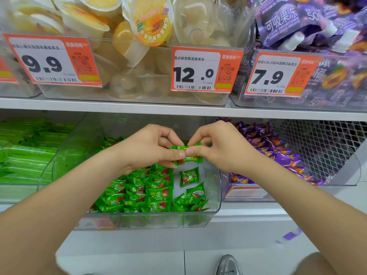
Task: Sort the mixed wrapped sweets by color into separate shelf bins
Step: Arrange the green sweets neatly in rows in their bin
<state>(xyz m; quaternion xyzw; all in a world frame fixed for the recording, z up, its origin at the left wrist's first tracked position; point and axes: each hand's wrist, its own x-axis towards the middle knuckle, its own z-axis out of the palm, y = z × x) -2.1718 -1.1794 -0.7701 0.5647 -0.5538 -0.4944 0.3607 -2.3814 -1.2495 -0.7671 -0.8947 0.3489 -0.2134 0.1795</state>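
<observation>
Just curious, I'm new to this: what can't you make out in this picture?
Head view:
Held green sweets: count unclear, fingers of left hand and right hand cover them.
Price tag small print: too small.
Shoe: cut off by bottom edge.
Purple sweets: partly behind the right forearm.

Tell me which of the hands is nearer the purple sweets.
Right. The right hand sits just beside the purple sweets, to their left; the left hand is farther left, across the green sweets that both hands pinch between them.

One wide view from my head, facing forward and down, close to the shelf (178, 109), floor (139, 259) beneath.
</observation>
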